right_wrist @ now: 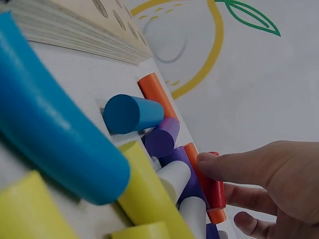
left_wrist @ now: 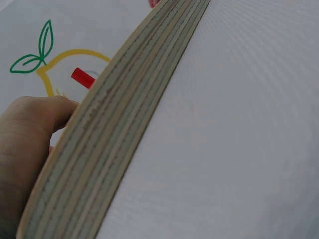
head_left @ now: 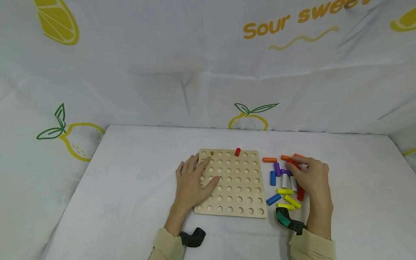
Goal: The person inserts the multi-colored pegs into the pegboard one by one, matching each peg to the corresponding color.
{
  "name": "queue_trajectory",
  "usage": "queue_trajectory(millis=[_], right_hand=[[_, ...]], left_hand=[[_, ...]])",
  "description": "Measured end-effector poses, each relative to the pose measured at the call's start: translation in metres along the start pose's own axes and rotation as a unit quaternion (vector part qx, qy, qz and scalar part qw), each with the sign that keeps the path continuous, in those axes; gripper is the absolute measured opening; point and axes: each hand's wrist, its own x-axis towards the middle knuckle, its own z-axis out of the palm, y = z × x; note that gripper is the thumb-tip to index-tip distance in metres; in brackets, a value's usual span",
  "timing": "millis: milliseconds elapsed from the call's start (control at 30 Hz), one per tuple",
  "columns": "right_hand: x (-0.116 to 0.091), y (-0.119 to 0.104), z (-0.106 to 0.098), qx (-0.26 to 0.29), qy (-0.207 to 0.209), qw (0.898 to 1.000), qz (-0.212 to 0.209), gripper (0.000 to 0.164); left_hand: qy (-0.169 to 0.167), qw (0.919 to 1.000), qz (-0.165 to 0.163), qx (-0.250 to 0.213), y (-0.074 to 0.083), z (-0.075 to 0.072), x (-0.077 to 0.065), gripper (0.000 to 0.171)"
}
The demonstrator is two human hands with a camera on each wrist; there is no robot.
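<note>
A square wooden pegboard [head_left: 234, 183] with rows of round holes lies on the white table. One red peg [head_left: 238, 152] stands upright in its back row. My left hand [head_left: 189, 186] rests on the board's left side with fingers spread. In the left wrist view, the left thumb [left_wrist: 25, 134] shows beside the board's layered edge. To the right of the board, my right hand [head_left: 313, 177] pinches another red peg [right_wrist: 216, 186] between thumb and fingers, over the loose pegs. White pegs [head_left: 284, 181] and purple pegs [head_left: 277, 169] lie just beside it.
Blue pegs [head_left: 273, 178], yellow pegs [head_left: 284, 191], orange pegs [head_left: 269, 160] and a further red peg [head_left: 300, 194] lie scattered right of the board. A white cloth [head_left: 162, 97] printed with lemons hangs behind the table. Dark camera mounts [head_left: 193, 238] sit at both wrists.
</note>
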Motion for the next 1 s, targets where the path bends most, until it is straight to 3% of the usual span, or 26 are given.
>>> queue_trajectory(millis=[333,633,867,1000], right_hand=[[0.0,0.0,0.0,0.018,0.012,1.0,-0.008,0.051],[0.025,0.033,0.017,0.006,0.053,0.998,-0.046,0.062],[-0.001,-0.002,0.004,0.045,0.049,0.997,-0.039,0.052],[0.001,-0.001,0.005,0.041,0.063,0.996,-0.045,0.05]], left_hand=[[0.001,1.0,0.0,0.003,0.001,0.0,0.0,0.067],[0.0,1.0,-0.002,0.001,0.001,0.0,0.0,0.066],[0.001,1.0,0.0,0.001,0.0,0.001,0.0,0.066],[0.0,1.0,-0.001,0.0,0.001,0.0,0.0,0.067]])
